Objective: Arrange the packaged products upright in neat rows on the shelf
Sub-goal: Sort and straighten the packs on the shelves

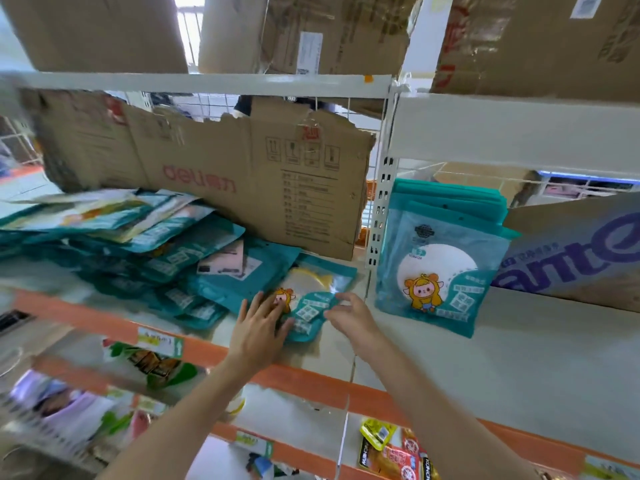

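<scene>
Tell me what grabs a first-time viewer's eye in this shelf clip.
Both hands meet mid-shelf on a teal packet lying flat: the left hand presses on it, the right hand pinches its edge. Left of them sprawls a toppled heap of teal packets below a torn cardboard box, while right of the divider a neat upright stack of packets stands.

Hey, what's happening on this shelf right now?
A person is sorting teal packets on a store shelf. The left hand rests flat on a packet lying at the front, while the right hand pinches its edge. More packets lie in a messy heap to the left; a few already stand upright in the right bay.
</scene>
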Tool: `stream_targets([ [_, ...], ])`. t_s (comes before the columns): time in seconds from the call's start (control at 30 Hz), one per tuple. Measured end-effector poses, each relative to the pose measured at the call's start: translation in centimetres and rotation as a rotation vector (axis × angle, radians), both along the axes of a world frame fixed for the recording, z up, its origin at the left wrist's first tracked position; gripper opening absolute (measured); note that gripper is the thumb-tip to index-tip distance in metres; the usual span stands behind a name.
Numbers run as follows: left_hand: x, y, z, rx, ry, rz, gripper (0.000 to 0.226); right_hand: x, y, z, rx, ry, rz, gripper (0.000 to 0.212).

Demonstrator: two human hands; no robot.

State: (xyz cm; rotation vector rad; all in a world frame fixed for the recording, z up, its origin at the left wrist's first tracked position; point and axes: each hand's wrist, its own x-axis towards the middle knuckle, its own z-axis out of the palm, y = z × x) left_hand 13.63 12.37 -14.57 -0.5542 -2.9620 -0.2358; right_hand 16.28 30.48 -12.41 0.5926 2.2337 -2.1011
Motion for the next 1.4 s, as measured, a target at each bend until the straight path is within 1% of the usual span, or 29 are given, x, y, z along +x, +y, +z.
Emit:
stream_targets([
  [0.07,0.3,-0.1,-0.1,0.043,-0.015,0.006,0.112,-0.6,-1.0,-0.1,-0.025,-0.001,-0.051,0.041],
  [0.13,0.5,-0.2,-0.2,0.071,-0.025,0.016,0.115,-1.0,-1.7,-0.3,-0.078,-0.006,-0.123,0.047],
  [0.2,0.7,-0.2,-0.2,0.109,-0.020,0.015,0.111,-1.1,-2.2,-0.6,-0.174,0.020,-0.192,0.054],
  [0.27,0.8,-0.3,-0.1,0.125,0.006,0.006,0.101,-0.8,-2.7,-0.7,-0.262,0.082,-0.209,0.056],
  [0.33,0.9,-0.4,-0.2,0.143,0.029,-0.012,0.100,-0.5,-3.0,-1.0,-0.265,0.118,-0.188,0.054],
  [0.4,1.0,-0.6,-0.3,0.161,0.054,-0.040,0.093,-0.4,-3.1,-1.4,-0.172,0.124,-0.144,0.046],
  [0.47,0.9,-0.8,-0.5,0.184,0.068,-0.067,0.078,-0.2,-3.4,-2.0,-0.057,0.142,-0.107,0.037],
  [0.57,0.5,-1.0,-1.3,0.225,0.113,-0.093,0.059,0.4,-3.9,-2.6,0.282,0.196,-0.064,0.027],
  [0.6,0.4,-1.1,-1.5,0.230,0.135,-0.098,0.054,0.4,-4.0,-2.7,0.365,0.217,-0.049,0.026],
  [0.63,0.4,-1.1,-1.7,0.235,0.151,-0.103,0.052,0.5,-4.0,-2.8,0.396,0.230,-0.046,0.026],
  [0.7,0.3,-1.0,-1.8,0.235,0.157,-0.115,0.051,0.5,-4.1,-2.7,0.360,0.240,-0.083,0.028],
  [0.83,0.3,-1.1,-1.8,0.245,0.156,-0.117,0.053,1.3,-3.9,-2.0,0.100,0.242,-0.272,0.037],
  [0.9,0.4,-1.2,-1.6,0.252,0.126,-0.100,0.059,1.8,-3.3,-1.8,0.008,0.274,-0.329,0.041],
  [1.0,0.4,-1.3,-1.4,0.311,0.094,-0.110,0.062,2.5,-2.6,-1.7,-0.052,0.369,-0.386,0.050],
  [1.07,0.6,-1.5,-1.0,0.453,0.043,-0.127,0.057,3.1,-2.1,-1.7,-0.022,0.425,-0.356,0.051],
  [1.17,0.8,-1.3,0.8,0.753,-0.085,-0.127,0.055,4.1,-0.6,-1.2,0.008,0.466,-0.288,0.049],
  [1.23,0.6,-0.5,1.8,0.803,-0.133,-0.164,0.058,4.7,1.1,-0.7,0.026,0.487,-0.278,0.048],
  [1.3,0.1,0.7,2.4,0.834,-0.246,-0.235,0.062,5.3,2.9,-0.1,0.085,0.522,-0.272,0.049],
  [1.37,0.0,2.6,2.8,0.900,-0.377,-0.294,0.071,5.9,5.0,0.4,0.157,0.556,-0.273,0.050],
  [1.4,0.0,3.5,2.9,0.904,-0.384,-0.305,0.074,6.2,6.0,0.6,0.179,0.564,-0.280,0.050],
])
